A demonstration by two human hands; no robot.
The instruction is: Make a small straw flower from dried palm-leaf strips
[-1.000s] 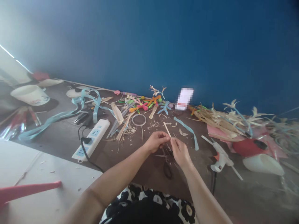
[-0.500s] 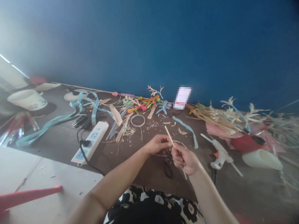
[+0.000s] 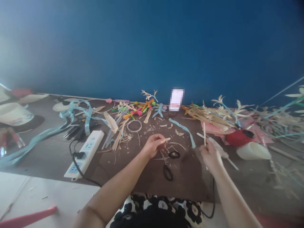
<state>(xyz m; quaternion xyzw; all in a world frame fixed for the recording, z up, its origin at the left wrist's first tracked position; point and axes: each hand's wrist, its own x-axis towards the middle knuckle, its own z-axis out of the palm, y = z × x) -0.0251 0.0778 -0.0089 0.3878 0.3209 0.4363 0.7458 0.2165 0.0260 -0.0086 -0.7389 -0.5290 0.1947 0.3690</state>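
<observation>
My left hand [image 3: 154, 146] is closed in a pinch on a small pale piece of husk [image 3: 167, 139], whose tip sticks out past the fingertips. Off to the right, my right hand [image 3: 211, 156] is closed round a thin pale stick [image 3: 204, 129] standing nearly upright in its grip. Just behind that hand lies a white glue gun [image 3: 222, 151], partly covered by the fingers. Scissors [image 3: 168, 172] with black handles lie on the brown table [image 3: 152, 179], their blades partly under my left hand. A curved pale strip [image 3: 177, 144] rests beyond them.
At left are a white power strip [image 3: 85, 155] with black plugs and a blue ribbon [image 3: 51, 129]. Colourful fuzzy stems [image 3: 136, 111], a clear ring [image 3: 134, 126] and scraps lie centre back. A phone [image 3: 176, 98], husk bundles [image 3: 211, 118], a red roll [image 3: 238, 137] and a white cup [image 3: 254, 150] stand further right.
My hands have moved apart. The right has gone right with the stick, towards the glue gun, while the left keeps a small pale piece. The scissors are now more exposed.
</observation>
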